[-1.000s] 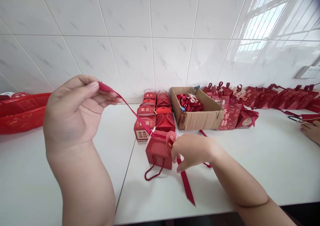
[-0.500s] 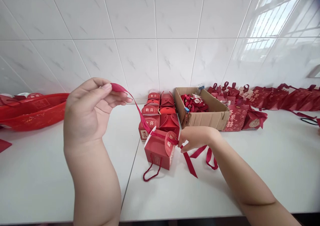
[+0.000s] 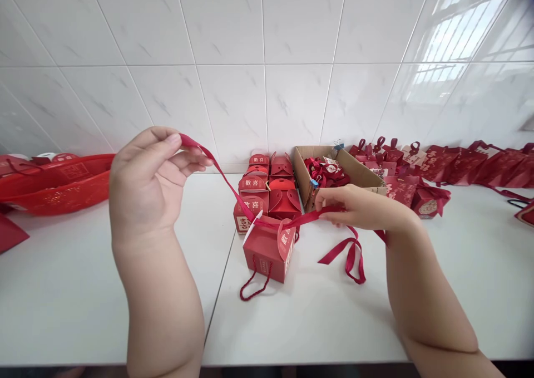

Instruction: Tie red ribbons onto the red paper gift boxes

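Head view: our L hand [image 3: 154, 177] pinches the ribbon [image 3: 307, 218] up high, our R hand [image 3: 354, 208] grips it too; it crosses the box [image 3: 267, 250] btwn them, on the tabletop [image 3: 334, 322]; uneven pull could tip the box or slide the ribbon off-ctr, b/c neither hand steadies it.

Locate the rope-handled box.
In the head view, below centre, the rope-handled box stands on the white table, in front of the grouped red boxes.

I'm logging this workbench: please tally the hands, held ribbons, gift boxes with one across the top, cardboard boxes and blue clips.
Left hand and right hand: 2
Held ribbon: 1
Gift box: 1
Open cardboard box: 1
Visible blue clips: 2
Total: 7
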The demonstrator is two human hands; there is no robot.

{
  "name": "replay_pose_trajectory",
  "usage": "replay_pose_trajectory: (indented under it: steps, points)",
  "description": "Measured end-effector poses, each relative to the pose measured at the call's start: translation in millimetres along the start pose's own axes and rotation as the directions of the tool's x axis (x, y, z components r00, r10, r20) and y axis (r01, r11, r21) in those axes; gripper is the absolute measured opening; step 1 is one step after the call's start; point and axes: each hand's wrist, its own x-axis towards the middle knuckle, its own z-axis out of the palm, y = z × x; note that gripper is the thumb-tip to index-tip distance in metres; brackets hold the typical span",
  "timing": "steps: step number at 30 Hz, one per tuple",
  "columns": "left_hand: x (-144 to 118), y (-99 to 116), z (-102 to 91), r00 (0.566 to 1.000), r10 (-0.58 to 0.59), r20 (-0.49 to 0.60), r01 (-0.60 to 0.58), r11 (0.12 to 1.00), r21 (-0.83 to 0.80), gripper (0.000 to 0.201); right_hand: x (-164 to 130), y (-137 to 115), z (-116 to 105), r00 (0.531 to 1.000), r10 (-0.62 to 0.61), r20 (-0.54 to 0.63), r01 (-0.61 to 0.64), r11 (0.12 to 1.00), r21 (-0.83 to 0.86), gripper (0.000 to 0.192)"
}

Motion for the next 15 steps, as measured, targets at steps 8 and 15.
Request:
replay_pose_trajectory:
  steps: [8, 15]
  points:
    - [0.3, 3.3, 1.8, 0.997, -0.037, -0.062, 0.034, 0.999, -0.041, 0.01, -9.6, -3.3, -7.6, 0.989, 0.046, -0.141, 0.044, 0.815, 0.577, 0.021]
    - [-0.1, 3.8, 4.4, 0.998, -0.068, -0.011, 0.067, 0.995, -0.079, 0.017, -2.1, 7.0, -4.9, 0.941, -0.026, -0.338, 0.278, 0.629, 0.726, 0.032]
